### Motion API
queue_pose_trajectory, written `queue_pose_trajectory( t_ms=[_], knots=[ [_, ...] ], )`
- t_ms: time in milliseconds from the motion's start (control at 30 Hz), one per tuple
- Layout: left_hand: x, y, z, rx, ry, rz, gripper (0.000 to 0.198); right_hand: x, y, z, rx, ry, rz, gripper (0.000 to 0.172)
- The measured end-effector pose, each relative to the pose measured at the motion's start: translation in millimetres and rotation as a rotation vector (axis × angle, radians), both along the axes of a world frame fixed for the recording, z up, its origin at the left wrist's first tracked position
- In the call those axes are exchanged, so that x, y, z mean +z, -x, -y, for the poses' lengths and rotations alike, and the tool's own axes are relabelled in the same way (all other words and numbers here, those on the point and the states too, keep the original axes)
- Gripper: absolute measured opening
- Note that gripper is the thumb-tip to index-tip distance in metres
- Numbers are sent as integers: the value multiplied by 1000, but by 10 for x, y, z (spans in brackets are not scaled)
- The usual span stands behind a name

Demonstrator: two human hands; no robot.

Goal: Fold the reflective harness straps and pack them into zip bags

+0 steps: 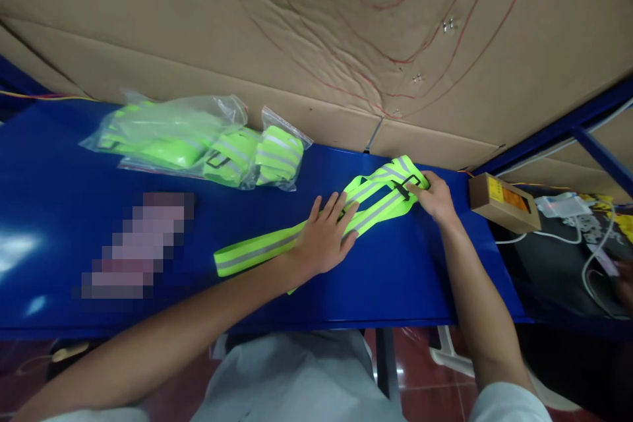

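A neon yellow-green reflective strap [378, 215] with grey stripes lies in flattened loops across the blue table. My left hand [324, 234] rests flat on its middle part, fingers spread. One loop of the strap sticks out to the left, past my left wrist. At the far right end, my right hand [434, 196] pinches the strap's edge, thumb beside a black buckle [408, 186]. Part of the strap is hidden under my left hand and forearm.
Clear bags [168, 135] of similar straps lie at the back left, with a smaller bagged strap [279, 153] beside them. A blurred-out object [141, 244] is on the left of the table [395, 277]. Cardboard [297, 33] stands behind; a small box [504, 203] and cables are at right.
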State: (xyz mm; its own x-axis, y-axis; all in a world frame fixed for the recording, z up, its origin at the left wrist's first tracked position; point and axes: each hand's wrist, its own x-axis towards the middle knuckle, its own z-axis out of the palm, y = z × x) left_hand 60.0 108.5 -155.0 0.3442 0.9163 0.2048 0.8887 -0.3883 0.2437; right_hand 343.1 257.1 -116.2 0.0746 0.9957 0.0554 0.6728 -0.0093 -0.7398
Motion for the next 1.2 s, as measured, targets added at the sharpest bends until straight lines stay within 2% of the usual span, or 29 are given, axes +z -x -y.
queue_pose_trajectory(
  t_ms=[133,300,400,533,633,767,867,1033,1200],
  knots=[
    [41,14,14,10,-30,-6,62,56,47,29,-6,-41,56,47],
    [114,54,9,10,-107,-34,56,59,38,-20,57,82,-14,43],
    [122,59,-5,9,-124,-33,51,49,20,-31,76,86,7,43],
    [109,57,-10,16,-114,-13,50,61,55,37,40,-33,143,42],
    [109,55,-7,23,-108,-11,49,71,163,193,36,-141,269,42],
    [129,51,-3,19,-110,-12,49,52,363,471,98,-287,489,34],
    [142,71,8,13,-121,-2,52,38,429,560,129,-378,617,31],
    [167,160,14,13,-127,7,65,64,275,382,51,-289,471,32],
    [212,154,-26,35,-158,-36,67,58,190,322,44,-279,464,30]
  ],
)
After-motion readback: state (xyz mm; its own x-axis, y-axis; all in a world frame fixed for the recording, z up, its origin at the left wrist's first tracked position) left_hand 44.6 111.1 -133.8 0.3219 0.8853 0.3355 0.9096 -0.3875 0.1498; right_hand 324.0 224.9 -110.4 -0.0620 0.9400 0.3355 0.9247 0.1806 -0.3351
